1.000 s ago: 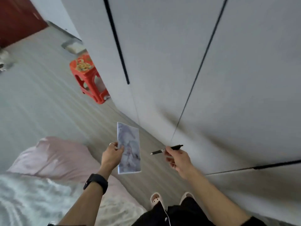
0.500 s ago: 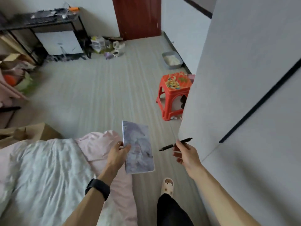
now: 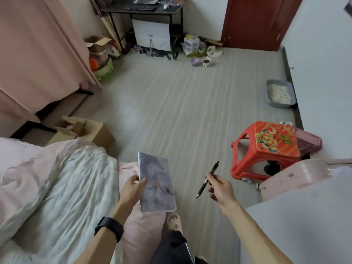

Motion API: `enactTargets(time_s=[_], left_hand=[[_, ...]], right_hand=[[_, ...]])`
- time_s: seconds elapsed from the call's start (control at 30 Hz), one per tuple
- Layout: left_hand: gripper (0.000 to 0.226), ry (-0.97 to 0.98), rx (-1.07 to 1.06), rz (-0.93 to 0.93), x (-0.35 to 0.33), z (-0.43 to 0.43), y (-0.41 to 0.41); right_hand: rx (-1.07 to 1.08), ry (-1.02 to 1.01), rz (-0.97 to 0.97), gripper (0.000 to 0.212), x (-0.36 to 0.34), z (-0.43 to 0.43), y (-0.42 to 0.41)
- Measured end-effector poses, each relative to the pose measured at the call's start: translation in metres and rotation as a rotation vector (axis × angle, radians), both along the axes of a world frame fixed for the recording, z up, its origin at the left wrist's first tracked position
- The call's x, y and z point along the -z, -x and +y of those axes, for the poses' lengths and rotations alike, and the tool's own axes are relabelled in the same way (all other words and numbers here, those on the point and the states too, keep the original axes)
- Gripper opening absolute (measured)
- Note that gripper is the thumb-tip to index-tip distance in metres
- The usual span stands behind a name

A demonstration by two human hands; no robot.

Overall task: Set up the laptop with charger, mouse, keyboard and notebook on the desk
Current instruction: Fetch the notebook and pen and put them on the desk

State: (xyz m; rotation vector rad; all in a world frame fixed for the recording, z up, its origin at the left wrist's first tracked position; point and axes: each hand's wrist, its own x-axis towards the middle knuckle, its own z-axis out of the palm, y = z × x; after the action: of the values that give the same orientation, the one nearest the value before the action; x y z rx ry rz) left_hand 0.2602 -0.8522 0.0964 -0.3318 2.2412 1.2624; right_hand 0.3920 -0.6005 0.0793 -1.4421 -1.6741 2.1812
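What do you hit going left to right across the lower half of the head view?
White quilt → left hand → notebook → pen → red stool. The right hand overlaps the pen, so it is left unplaced.

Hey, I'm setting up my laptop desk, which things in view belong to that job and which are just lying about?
For the job: grey marbled notebook in the left hand; black pen in the right hand, probably; black desk with dark keyboard and white mouse on it.
Lying about: red plastic stool; grey litter tray; brown cardboard box.
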Motion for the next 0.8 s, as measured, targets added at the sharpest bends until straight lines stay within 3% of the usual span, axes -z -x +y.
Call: enactTargets(time_s=[0.2,0.4,0.6,0.8], left_hand=[[0.022,-0.002,-0.018,-0.052,0.023,0.063,0.107],[0.029,0.017,0.062,-0.056,0.035,0.153,0.271],[0.018,-0.032,0.108,-0.015,0.019,0.226,0.422],[0.023,-0.018,0.115,-0.006,0.028,0.283,0.575]], right_hand=[[-0.003,0.032,0.023,0.022,-0.004,0.075,0.122],[0.077,-0.004,-0.032,0.022,0.006,0.164,0.253],[0.082,-0.021,-0.04,0.023,0.003,0.23,0.38],[0.05,-0.003,-0.099,0.021,0.014,0.279,0.537]])
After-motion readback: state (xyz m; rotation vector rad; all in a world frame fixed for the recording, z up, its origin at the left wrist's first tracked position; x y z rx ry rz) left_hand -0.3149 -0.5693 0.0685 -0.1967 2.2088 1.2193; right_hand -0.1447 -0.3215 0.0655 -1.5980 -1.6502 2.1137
